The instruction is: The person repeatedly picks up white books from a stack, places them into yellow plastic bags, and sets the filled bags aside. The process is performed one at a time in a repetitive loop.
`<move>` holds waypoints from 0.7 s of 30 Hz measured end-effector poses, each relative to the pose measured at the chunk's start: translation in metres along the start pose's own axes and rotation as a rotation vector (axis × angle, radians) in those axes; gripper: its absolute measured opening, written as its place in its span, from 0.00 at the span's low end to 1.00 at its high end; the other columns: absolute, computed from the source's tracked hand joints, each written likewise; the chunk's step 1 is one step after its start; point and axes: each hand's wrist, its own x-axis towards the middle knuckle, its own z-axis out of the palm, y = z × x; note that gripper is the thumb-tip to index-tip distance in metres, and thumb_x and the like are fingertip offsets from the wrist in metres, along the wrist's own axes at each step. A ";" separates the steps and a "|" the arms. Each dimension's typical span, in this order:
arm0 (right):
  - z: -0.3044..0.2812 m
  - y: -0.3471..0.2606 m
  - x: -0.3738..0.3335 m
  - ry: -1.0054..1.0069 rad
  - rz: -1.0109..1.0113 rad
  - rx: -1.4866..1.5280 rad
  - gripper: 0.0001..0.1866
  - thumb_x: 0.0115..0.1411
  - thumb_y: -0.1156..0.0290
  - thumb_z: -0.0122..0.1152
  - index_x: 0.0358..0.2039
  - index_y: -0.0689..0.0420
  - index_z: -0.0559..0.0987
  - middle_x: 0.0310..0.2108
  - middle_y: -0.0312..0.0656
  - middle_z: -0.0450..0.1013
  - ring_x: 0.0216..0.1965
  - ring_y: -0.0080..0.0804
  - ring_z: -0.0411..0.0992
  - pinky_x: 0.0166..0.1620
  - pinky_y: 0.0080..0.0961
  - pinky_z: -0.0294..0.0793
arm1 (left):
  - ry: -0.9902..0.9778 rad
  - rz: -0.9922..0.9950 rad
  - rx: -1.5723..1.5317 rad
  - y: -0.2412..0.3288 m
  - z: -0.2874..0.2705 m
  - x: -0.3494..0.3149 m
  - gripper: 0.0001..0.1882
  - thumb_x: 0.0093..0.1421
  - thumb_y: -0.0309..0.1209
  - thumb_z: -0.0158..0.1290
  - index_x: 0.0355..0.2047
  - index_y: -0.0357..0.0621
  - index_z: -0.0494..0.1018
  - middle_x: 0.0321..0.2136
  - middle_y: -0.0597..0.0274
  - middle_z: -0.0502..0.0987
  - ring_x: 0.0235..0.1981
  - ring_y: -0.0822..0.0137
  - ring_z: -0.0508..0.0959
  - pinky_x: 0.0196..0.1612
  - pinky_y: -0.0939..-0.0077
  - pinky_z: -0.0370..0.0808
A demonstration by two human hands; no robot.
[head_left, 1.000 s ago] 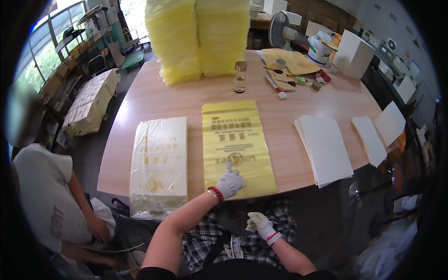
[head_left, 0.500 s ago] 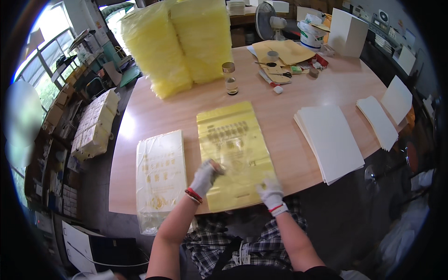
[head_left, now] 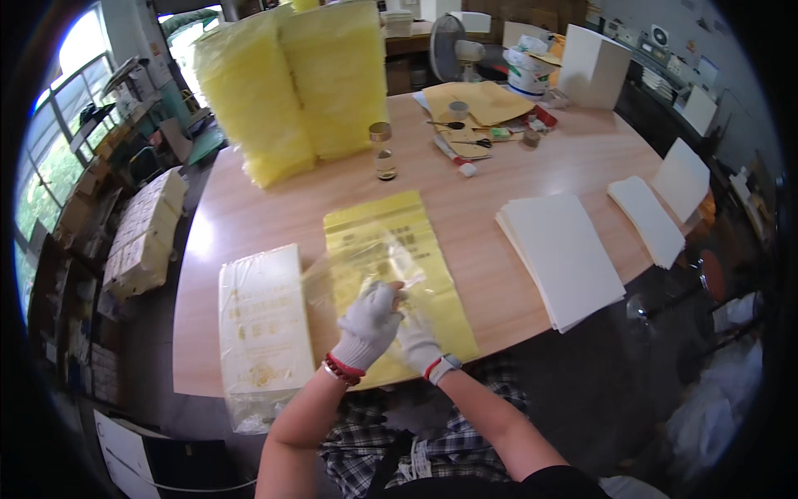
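Note:
My left hand (head_left: pixel 371 323), in a white glove, is closed over the yellow printed plastic bags (head_left: pixel 446 301). Its fingers pinch a clear plastic bag (head_left: pixel 321 281), which lifts off the stack and leans to the left. Close beside it, my right hand (head_left: pixel 416 339), also gloved, has its fingers bent together at the same film; its fingertips are partly hidden. To the left lies a stack of white boards with gold print inside clear plastic (head_left: pixel 264 320), its loose end hanging over the near table edge.
Stacks of white sheets (head_left: pixel 565 258) and smaller white boards (head_left: pixel 647 220) lie at the right. Tall bundles of yellow bags (head_left: pixel 291 91) stand at the back left, near a tape roll on a glass jar (head_left: pixel 384 154). Scissors (head_left: pixel 474 142) and brown paper (head_left: pixel 486 104) lie farther back.
My right hand has moved left and inward to meet my left hand. The clear film has been raised off the yellow stack. The whole view has shifted slightly.

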 end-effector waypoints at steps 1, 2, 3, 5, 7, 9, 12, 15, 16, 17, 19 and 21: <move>-0.012 0.001 -0.011 -0.053 -0.016 0.158 0.22 0.53 0.63 0.56 0.48 0.57 0.69 0.36 0.49 0.72 0.38 0.45 0.71 0.44 0.36 0.69 | -0.011 0.036 0.075 0.001 -0.001 -0.002 0.15 0.48 0.21 0.51 0.38 0.41 0.69 0.33 0.55 0.77 0.31 0.55 0.77 0.31 0.66 0.73; -0.024 0.005 -0.019 -0.100 -0.027 0.309 0.22 0.53 0.63 0.57 0.48 0.57 0.70 0.36 0.49 0.72 0.39 0.43 0.71 0.45 0.34 0.69 | -0.021 0.078 0.144 -0.002 0.002 -0.004 0.15 0.47 0.21 0.51 0.38 0.41 0.69 0.31 0.56 0.77 0.31 0.54 0.77 0.30 0.65 0.73; -0.051 0.006 -0.023 -0.250 0.043 0.480 0.20 0.54 0.63 0.57 0.46 0.57 0.71 0.37 0.48 0.72 0.39 0.41 0.72 0.44 0.32 0.70 | -0.032 0.067 0.186 -0.008 0.006 -0.012 0.16 0.46 0.22 0.52 0.38 0.42 0.69 0.29 0.59 0.76 0.31 0.55 0.76 0.29 0.62 0.72; -0.118 0.018 -0.040 -0.550 0.199 0.837 0.17 0.54 0.63 0.58 0.43 0.57 0.74 0.37 0.47 0.73 0.38 0.37 0.72 0.44 0.28 0.71 | 0.021 0.158 0.265 -0.015 0.009 -0.028 0.18 0.45 0.24 0.54 0.39 0.43 0.70 0.28 0.61 0.76 0.34 0.57 0.76 0.30 0.62 0.72; -0.162 0.052 -0.053 -0.456 0.357 0.680 0.16 0.54 0.63 0.60 0.40 0.57 0.76 0.39 0.46 0.74 0.36 0.37 0.74 0.40 0.28 0.73 | 0.078 0.209 0.356 -0.012 0.007 -0.040 0.24 0.41 0.24 0.57 0.43 0.42 0.67 0.30 0.59 0.75 0.36 0.54 0.75 0.36 0.62 0.73; -0.182 0.112 -0.077 -0.120 0.372 -0.005 0.28 0.50 0.61 0.62 0.50 0.56 0.68 0.45 0.48 0.69 0.46 0.46 0.68 0.50 0.35 0.67 | 0.149 0.261 0.354 -0.003 -0.002 -0.046 0.27 0.40 0.23 0.59 0.44 0.41 0.66 0.35 0.57 0.74 0.38 0.51 0.74 0.40 0.62 0.72; -0.214 0.192 -0.090 -0.123 0.278 -0.531 0.45 0.40 0.56 0.68 0.57 0.57 0.58 0.54 0.54 0.59 0.55 0.52 0.57 0.56 0.42 0.57 | 0.234 0.268 0.314 0.018 -0.016 -0.052 0.30 0.38 0.19 0.58 0.45 0.38 0.63 0.42 0.51 0.70 0.41 0.49 0.72 0.47 0.62 0.69; -0.224 0.238 -0.089 -0.219 0.378 -0.308 0.47 0.38 0.53 0.70 0.56 0.56 0.59 0.49 0.52 0.66 0.49 0.49 0.64 0.51 0.39 0.64 | 0.313 0.249 0.277 0.035 -0.023 -0.064 0.27 0.39 0.17 0.55 0.43 0.38 0.65 0.41 0.51 0.71 0.40 0.50 0.73 0.43 0.65 0.72; -0.227 0.247 -0.087 -0.233 0.428 -0.227 0.47 0.38 0.52 0.70 0.56 0.56 0.60 0.47 0.52 0.68 0.47 0.48 0.66 0.50 0.38 0.66 | 0.289 0.283 0.249 0.041 -0.024 -0.069 0.26 0.39 0.17 0.56 0.43 0.39 0.65 0.40 0.52 0.72 0.40 0.50 0.73 0.44 0.62 0.71; -0.229 0.253 -0.085 -0.247 0.478 -0.150 0.47 0.38 0.51 0.70 0.56 0.56 0.60 0.44 0.51 0.70 0.46 0.47 0.68 0.48 0.37 0.68 | 0.265 0.318 0.218 0.046 -0.023 -0.072 0.26 0.38 0.18 0.56 0.42 0.40 0.65 0.38 0.53 0.72 0.39 0.51 0.73 0.46 0.59 0.70; -0.233 0.263 -0.084 -0.187 0.485 -0.091 0.46 0.39 0.51 0.70 0.56 0.56 0.60 0.41 0.49 0.72 0.43 0.46 0.70 0.47 0.36 0.69 | 0.163 0.371 0.115 0.064 -0.017 -0.074 0.24 0.38 0.19 0.56 0.40 0.43 0.68 0.35 0.58 0.74 0.37 0.53 0.75 0.44 0.61 0.72; -0.231 0.266 -0.086 -0.079 0.487 -0.009 0.32 0.46 0.55 0.65 0.50 0.55 0.67 0.35 0.46 0.74 0.39 0.44 0.72 0.43 0.34 0.71 | 0.024 0.344 0.012 0.076 0.010 -0.080 0.17 0.42 0.23 0.59 0.35 0.49 0.72 0.32 0.61 0.76 0.34 0.58 0.76 0.40 0.69 0.73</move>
